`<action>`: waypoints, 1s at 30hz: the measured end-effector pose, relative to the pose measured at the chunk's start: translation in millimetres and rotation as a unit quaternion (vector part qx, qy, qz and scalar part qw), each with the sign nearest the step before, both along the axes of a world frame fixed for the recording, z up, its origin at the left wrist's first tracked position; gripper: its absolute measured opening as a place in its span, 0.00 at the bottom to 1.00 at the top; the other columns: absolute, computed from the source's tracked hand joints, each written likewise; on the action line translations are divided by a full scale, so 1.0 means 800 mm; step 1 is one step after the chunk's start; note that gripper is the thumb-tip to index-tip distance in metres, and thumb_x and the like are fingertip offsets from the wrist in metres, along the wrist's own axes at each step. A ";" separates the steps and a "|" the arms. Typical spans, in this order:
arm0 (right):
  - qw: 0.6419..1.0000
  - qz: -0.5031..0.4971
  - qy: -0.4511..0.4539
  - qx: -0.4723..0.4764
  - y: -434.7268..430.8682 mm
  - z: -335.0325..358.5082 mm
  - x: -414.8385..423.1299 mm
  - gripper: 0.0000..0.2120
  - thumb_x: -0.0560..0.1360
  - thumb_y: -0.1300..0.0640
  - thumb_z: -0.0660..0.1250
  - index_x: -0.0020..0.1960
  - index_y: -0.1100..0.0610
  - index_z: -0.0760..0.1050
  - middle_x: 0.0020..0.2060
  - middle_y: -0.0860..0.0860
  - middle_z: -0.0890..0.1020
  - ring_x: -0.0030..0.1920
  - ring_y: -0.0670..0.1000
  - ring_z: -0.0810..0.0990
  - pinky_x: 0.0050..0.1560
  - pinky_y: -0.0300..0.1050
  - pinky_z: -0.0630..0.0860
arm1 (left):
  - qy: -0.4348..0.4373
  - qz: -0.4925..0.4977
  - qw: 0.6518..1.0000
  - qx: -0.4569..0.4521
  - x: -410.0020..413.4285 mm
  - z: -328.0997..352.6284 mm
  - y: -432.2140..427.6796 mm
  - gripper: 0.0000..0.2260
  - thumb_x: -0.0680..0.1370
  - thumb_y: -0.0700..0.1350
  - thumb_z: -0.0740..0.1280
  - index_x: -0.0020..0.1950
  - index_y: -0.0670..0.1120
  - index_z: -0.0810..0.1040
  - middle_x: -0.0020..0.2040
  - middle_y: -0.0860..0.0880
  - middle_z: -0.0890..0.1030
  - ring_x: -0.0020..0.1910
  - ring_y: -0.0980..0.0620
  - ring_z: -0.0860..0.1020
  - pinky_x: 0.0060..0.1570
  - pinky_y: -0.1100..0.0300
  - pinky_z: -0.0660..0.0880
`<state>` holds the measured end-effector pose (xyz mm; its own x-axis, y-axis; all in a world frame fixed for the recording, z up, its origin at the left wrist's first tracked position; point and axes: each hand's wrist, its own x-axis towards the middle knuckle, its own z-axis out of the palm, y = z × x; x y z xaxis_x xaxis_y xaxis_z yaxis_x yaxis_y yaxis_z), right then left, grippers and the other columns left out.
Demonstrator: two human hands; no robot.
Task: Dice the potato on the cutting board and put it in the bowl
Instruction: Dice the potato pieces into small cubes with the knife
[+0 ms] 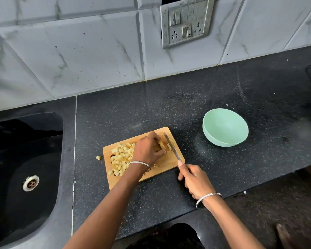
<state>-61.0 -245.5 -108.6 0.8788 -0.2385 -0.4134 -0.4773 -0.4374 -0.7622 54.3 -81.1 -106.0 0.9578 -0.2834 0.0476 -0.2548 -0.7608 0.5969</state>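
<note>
A wooden cutting board [166, 163] lies on the black counter. A heap of yellow potato dice [121, 155] covers its left half. My left hand [148, 150] holds the uncut potato piece [162, 145] at the board's far right, fingers curled round it. My right hand [193, 180] grips the handle of a knife [171, 146], whose blade lies across the potato piece right beside my left fingers. The mint green bowl [225, 127] stands to the right of the board with nothing in it.
One stray potato cube [98, 157] lies on the counter [169, 108] left of the board. A black sink [25, 177] with a metal drain fills the left side. The tiled wall with a switch panel [185, 22] is behind. The counter's front edge runs under my right wrist.
</note>
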 end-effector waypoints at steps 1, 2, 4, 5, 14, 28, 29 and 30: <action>1.000 0.003 -0.007 -0.003 0.000 0.001 0.001 0.28 0.79 0.35 0.55 0.33 0.54 0.74 0.18 0.44 0.72 0.22 0.44 0.68 0.28 0.41 0.61 | 0.002 0.001 1.000 0.002 -0.001 0.000 0.003 0.20 0.67 0.50 0.78 0.52 0.50 0.73 0.39 0.56 0.78 0.39 0.54 0.77 0.41 0.58 0.75; 1.000 0.008 -0.014 -0.009 0.001 0.001 0.001 0.28 0.79 0.34 0.55 0.33 0.54 0.74 0.19 0.44 0.72 0.23 0.45 0.69 0.28 0.42 0.62 | 0.004 0.002 1.000 0.000 -0.001 0.001 0.005 0.21 0.67 0.50 0.78 0.53 0.50 0.72 0.39 0.56 0.77 0.38 0.55 0.75 0.41 0.58 0.76; 0.999 0.021 -0.027 -0.027 0.004 0.001 0.003 0.28 0.79 0.35 0.55 0.34 0.54 0.75 0.19 0.45 0.73 0.24 0.47 0.71 0.30 0.44 0.66 | 0.007 0.000 1.000 0.000 -0.001 0.003 0.007 0.22 0.67 0.49 0.78 0.55 0.49 0.73 0.41 0.56 0.77 0.38 0.56 0.75 0.42 0.58 0.77; 0.998 0.028 -0.032 -0.036 0.006 0.002 0.004 0.28 0.79 0.35 0.55 0.34 0.54 0.75 0.20 0.46 0.73 0.25 0.48 0.73 0.31 0.45 0.68 | 0.008 0.001 1.000 0.004 -0.001 0.003 0.008 0.23 0.67 0.49 0.78 0.56 0.49 0.73 0.44 0.56 0.79 0.39 0.55 0.76 0.43 0.58 0.77; 0.993 0.070 -0.048 -0.084 0.019 0.007 0.013 0.26 0.80 0.37 0.53 0.35 0.52 0.76 0.28 0.48 0.78 0.35 0.52 0.79 0.40 0.47 0.71 | 0.010 0.012 0.999 0.048 -0.003 0.006 0.017 0.24 0.67 0.48 0.78 0.60 0.49 0.77 0.51 0.51 0.81 0.50 0.50 0.78 0.47 0.60 0.73; 0.993 0.074 -0.042 -0.082 0.035 0.000 0.018 0.24 0.81 0.38 0.53 0.38 0.52 0.76 0.31 0.43 0.78 0.37 0.47 0.77 0.40 0.46 0.67 | 0.010 0.018 1.000 0.017 0.002 -0.004 0.021 0.21 0.65 0.47 0.80 0.57 0.48 0.82 0.48 0.49 0.84 0.45 0.50 0.81 0.47 0.53 0.79; 0.993 0.077 -0.039 -0.081 0.033 -0.001 0.019 0.25 0.81 0.38 0.53 0.38 0.52 0.76 0.31 0.44 0.78 0.38 0.48 0.78 0.40 0.46 0.67 | 0.016 0.019 1.000 0.016 0.002 -0.004 0.019 0.22 0.65 0.47 0.80 0.57 0.48 0.82 0.49 0.49 0.84 0.45 0.50 0.81 0.47 0.53 0.80; 0.993 0.080 -0.040 -0.081 0.031 -0.002 0.020 0.25 0.81 0.38 0.53 0.37 0.52 0.77 0.31 0.44 0.79 0.38 0.48 0.78 0.41 0.47 0.69 | 0.020 0.020 0.999 0.015 0.002 -0.004 0.019 0.22 0.65 0.46 0.80 0.58 0.48 0.82 0.49 0.49 0.84 0.45 0.50 0.81 0.48 0.53 0.80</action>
<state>-45.2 -220.6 -110.0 0.9390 -0.1505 -0.3093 -0.3331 -0.6224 -0.7083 56.3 -66.3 -108.9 0.9695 -0.2450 0.0005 -0.1992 -0.7873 0.5836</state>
